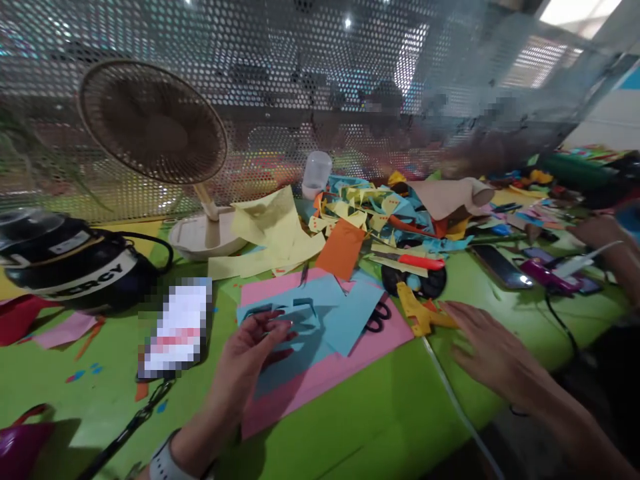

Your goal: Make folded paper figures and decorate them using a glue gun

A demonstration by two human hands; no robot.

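My left hand [257, 343] is closed in a pinch on a blue paper cut-out [303, 307], a thin piece with notched edges. Under it lie blue paper sheets [333, 313] on a larger pink sheet [385, 347]. Black scissor handles [377, 317] stick out from beneath the blue paper. On the right, my right hand [487, 343] is open, fingers stretched, beside a yellow paper scrap [414, 310]; whether the fingertips touch it I cannot tell. An orange paper piece [343, 250] lies just behind the blue sheets.
Behind are a heap of paper scraps [370, 207], an orange-handled cutter [420, 262], a clear cup [317, 175] and a fan [155, 127]. A dark helmet [75, 267] and badge [177, 330] lie left; a phone [503, 267], white cable [457, 400] and another person's arm [613, 250] are right.
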